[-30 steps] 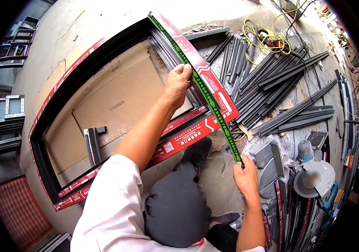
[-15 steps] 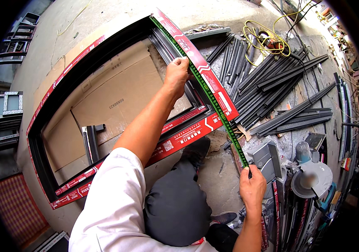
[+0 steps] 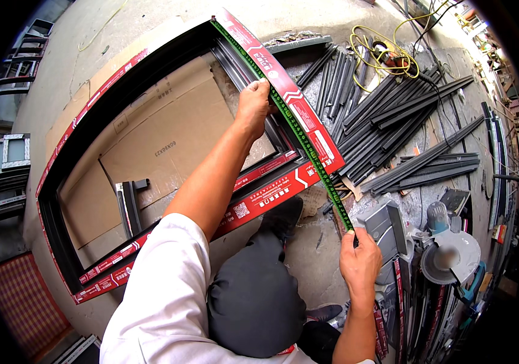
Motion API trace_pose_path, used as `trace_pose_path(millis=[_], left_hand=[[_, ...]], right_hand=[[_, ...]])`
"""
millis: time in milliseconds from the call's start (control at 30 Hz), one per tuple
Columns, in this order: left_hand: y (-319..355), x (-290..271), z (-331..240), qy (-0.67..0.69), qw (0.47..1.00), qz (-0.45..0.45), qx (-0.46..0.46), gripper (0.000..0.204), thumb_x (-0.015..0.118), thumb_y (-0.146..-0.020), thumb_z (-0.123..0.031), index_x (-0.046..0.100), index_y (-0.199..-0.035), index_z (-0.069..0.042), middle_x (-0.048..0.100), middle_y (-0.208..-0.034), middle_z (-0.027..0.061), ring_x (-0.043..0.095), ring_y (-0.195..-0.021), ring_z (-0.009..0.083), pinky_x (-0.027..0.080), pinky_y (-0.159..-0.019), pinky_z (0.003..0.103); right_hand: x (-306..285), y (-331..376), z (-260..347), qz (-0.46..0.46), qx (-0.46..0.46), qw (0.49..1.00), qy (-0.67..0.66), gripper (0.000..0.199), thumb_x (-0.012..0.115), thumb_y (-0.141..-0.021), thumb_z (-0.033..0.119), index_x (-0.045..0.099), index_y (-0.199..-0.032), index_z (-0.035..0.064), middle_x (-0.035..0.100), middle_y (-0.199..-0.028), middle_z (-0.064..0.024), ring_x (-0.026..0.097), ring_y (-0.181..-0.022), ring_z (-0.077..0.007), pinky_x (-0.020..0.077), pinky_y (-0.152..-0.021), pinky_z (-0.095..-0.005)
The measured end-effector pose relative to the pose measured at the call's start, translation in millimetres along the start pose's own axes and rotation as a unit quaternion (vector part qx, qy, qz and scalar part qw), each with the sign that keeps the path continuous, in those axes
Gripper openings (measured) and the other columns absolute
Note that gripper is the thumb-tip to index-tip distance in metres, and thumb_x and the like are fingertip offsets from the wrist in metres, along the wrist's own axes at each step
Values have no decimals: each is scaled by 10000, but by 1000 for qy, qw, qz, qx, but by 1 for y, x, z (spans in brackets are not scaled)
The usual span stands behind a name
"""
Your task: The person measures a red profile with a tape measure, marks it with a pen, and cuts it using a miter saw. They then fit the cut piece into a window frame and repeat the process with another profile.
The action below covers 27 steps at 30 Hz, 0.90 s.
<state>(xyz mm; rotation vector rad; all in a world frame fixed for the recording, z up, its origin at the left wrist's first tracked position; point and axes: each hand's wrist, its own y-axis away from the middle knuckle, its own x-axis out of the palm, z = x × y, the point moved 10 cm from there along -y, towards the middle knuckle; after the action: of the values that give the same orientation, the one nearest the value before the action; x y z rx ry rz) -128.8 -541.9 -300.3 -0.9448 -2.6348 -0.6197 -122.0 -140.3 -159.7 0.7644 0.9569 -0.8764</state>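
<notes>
A large dark window frame [image 3: 89, 130] wrapped in red protective tape lies flat on the concrete floor. A green tape measure strip [image 3: 308, 148] runs along the frame's right side. My left hand [image 3: 253, 106] presses the strip against that side near its middle. My right hand [image 3: 359, 261] pinches the strip's near end, just past the frame's lower right corner [image 3: 332, 167]. The hand hides whether a tape case is in it.
Cardboard sheets [image 3: 168, 145] lie inside the frame with a short dark profile piece [image 3: 129, 206]. Several long dark profiles [image 3: 393, 121] are piled to the right, beside a yellow cable [image 3: 381, 51]. A mitre saw [image 3: 447, 255] stands at the right. Smaller frames [image 3: 4, 170] lean at the left.
My right hand has drawn the strip's end further down toward me. My left hand has slid a little up along the frame's right side.
</notes>
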Motion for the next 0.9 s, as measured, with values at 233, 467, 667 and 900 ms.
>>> trace_pose_path(millis=[233,467,667,900], left_hand=[[2,5,-4,20,1000,19,8,267,560,-1101,-357,652,-1095,-106,717,-953,-5,675,-812,105,549,-730,308],[7,0,9,-8,999,39,0,282,620,-1072,-348,641,-1119,-71,719,-969,38,662,-794,123,581,-751,290],[8,3,13,-18,998,55,-3,261,611,-1081,-322,642,-1129,-67,721,-1007,39,674,-839,123,575,-750,273],[11,5,10,-20,998,57,10,279,610,-1078,-303,642,-1168,-41,720,-1024,46,678,-857,130,581,-776,283]], right_hand=[[3,-4,0,7,8,1000,0,224,613,-969,225,710,-1008,26,698,-905,-212,653,-861,-454,495,-756,-542],[6,-11,-11,4,21,1000,2,223,615,-971,242,708,-991,40,695,-897,-214,657,-872,-450,498,-764,-545],[4,-14,-9,8,34,999,-8,233,603,-984,232,657,-905,19,688,-888,-218,646,-867,-459,494,-769,-555],[6,-14,-12,5,36,999,-19,222,606,-977,225,656,-912,18,677,-864,-220,638,-840,-466,488,-742,-556]])
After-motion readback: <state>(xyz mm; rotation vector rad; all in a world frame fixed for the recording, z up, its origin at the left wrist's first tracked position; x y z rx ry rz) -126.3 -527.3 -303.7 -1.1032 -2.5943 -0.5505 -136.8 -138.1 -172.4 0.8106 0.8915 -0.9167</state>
